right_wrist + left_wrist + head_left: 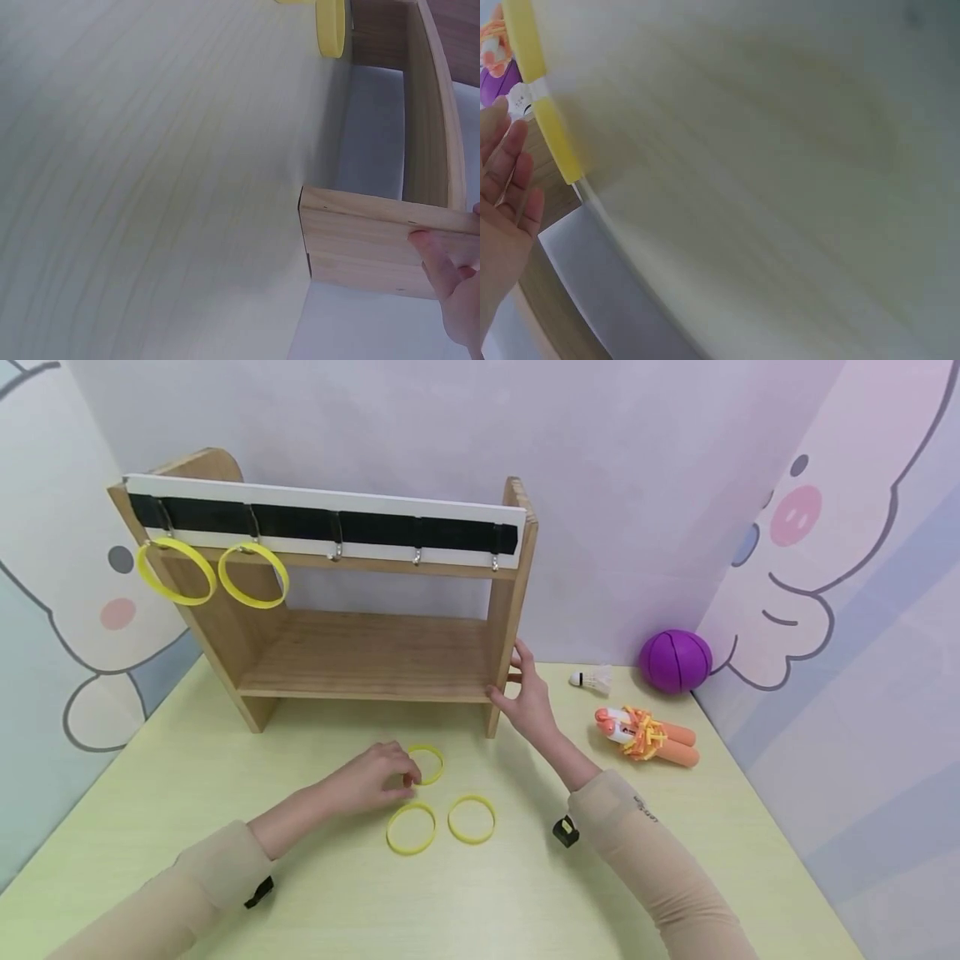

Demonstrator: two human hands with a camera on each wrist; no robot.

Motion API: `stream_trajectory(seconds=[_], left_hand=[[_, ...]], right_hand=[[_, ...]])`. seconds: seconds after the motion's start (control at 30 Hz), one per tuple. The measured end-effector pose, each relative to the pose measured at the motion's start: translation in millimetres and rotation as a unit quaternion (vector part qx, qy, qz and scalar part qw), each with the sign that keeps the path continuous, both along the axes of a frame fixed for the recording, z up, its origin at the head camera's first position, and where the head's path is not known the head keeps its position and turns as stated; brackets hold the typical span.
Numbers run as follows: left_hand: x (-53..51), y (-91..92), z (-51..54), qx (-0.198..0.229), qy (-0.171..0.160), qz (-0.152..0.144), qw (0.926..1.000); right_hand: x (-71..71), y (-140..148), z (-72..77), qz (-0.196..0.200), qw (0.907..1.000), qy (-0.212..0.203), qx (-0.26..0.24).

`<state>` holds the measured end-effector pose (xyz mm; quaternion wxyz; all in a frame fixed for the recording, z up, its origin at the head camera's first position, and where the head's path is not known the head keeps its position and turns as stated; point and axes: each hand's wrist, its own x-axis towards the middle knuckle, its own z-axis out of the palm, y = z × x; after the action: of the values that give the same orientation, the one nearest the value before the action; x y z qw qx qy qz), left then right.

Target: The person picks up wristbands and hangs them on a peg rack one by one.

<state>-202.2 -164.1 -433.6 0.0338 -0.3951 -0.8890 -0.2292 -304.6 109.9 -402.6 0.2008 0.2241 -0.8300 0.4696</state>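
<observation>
**Far ring at the left fingertips; shelf held at the right**

The far ring [442, 766] lies flat on the tabletop [337, 893], in front of the wooden shelf [375, 652]. The left hand [375, 778] is at its left edge, its grip partly spread with fingers relaxed; contact I cannot confirm. The right hand [531, 697] holds the shelf's right side, thumb at the front edge. Two near rings [472, 842] lie nearer. Two hung rings [258, 605] occupy the leftmost hooks; three hooks [336, 550] to their right are bare.

Assessment: the far ring appears light, thin and probably springy, hardly fragile, though its smooth band could slip. Recommended hold: pinch the rim between thumb and fingertip, leaving the opposite side free.
</observation>
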Motion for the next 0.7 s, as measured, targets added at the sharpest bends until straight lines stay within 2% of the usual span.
stream_trajectory(seconds=[0.13,0.33,0.7], left_hand=[[-3.3,1.3,-3.4,-0.019,-0.042,-0.026,0.9986],[-4.4,3.2,-4.7,-0.024,-0.069,-0.047,0.9963],[-4.1,3.7,-2.9,-0.034,-0.069,-0.04,0.9962]], right_hand=[[0.6,0.1,0.5,0.001,1.0,-0.003,0.0],[2.2,-0.7,0.9,0.0,1.0,-0.01,-0.001],[1.5,-1.4,0.8,0.003,1.0,-0.003,-0.001]])
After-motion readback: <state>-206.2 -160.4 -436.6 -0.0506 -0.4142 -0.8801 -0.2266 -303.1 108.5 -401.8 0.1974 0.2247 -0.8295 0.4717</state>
